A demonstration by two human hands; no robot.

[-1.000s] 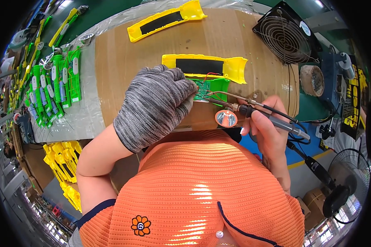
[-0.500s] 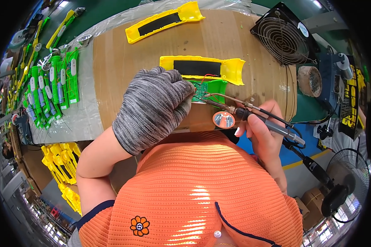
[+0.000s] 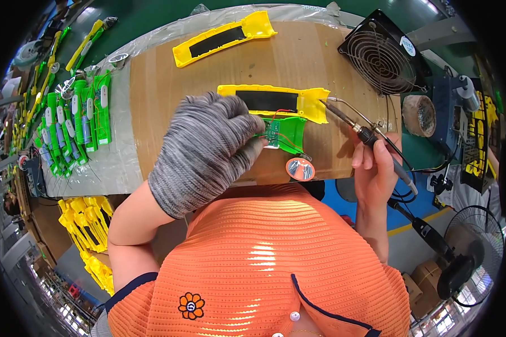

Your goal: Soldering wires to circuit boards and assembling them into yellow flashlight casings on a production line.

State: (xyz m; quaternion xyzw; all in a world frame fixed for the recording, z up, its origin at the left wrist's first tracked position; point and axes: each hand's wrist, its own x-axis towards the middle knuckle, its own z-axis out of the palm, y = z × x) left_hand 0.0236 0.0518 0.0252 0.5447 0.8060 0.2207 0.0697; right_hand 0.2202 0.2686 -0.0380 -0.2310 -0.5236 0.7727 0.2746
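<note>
My left hand (image 3: 205, 149), in a grey knitted glove, is closed with its fingertips on the left end of a green plastic shell (image 3: 294, 128). The glove hides much of that shell. Inside the shell lies a small green circuit board (image 3: 272, 135) with red and dark wires. My bare right hand (image 3: 375, 171) grips a soldering iron (image 3: 369, 136) with a thin metal feed tube alongside. The iron's tip is apart from the board, over the right end of a yellow shell (image 3: 315, 101) with a black strip. A shiny round reflector cup (image 3: 300, 169) sits just nearer me.
Another yellow shell (image 3: 225, 39) lies farther back on the cardboard (image 3: 168, 90). Several green shells with wires (image 3: 76, 118) are at left. A square fan (image 3: 379, 53), a tape-like roll (image 3: 419, 115) and a blue-grey device with a spool (image 3: 447, 104) stand at right. Yellow parts (image 3: 87, 224) are stacked lower left.
My right hand has drawn the soldering iron away from the circuit board, up and to the right. My left hand stays at the green shell.
</note>
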